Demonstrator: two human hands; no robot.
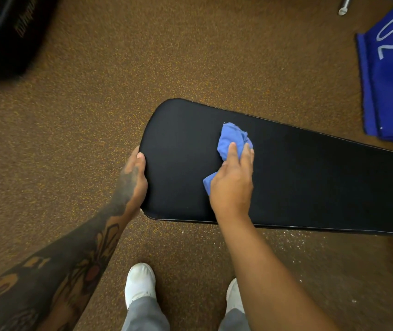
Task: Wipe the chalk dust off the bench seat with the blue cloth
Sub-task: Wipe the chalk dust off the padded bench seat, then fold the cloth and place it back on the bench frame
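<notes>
A long black padded bench seat (310,177) runs from the middle of the view to the right edge. My right hand (232,182) presses a crumpled blue cloth (230,139) flat on the seat near its rounded left end. The cloth bunches out ahead of my fingers, and a corner shows to the left of my palm. My left hand (134,180) grips the rounded left edge of the seat, thumb on top. The seat's surface looks dark and even; I see no clear chalk marks on it.
Brown speckled rubber floor lies all around. White specks (284,237) dot the floor just below the seat's near edge. A blue pad marked "20" (391,68) sits at the right back. A large black object (6,34) fills the top left. My white shoes (140,283) stand below the bench.
</notes>
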